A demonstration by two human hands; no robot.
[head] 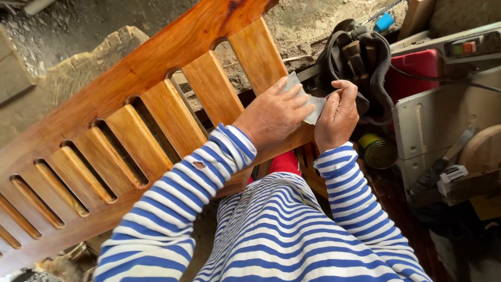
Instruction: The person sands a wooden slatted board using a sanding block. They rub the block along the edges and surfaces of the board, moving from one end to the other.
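Pressing a grey sheet of sandpaper [308,102] onto the slatted wooden panel [130,120], left hand [274,115] laid closed over it, right hand [338,117] pinching its edge, tin can [377,150] just right of the panel.

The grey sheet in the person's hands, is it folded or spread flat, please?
Folded, it seems: the grey sheet bends between the left hand and right hand.

Glossy varnished wooden slatted panel [130,99], matt grey sandpaper sheet [313,107], rough concrete floor [73,31].
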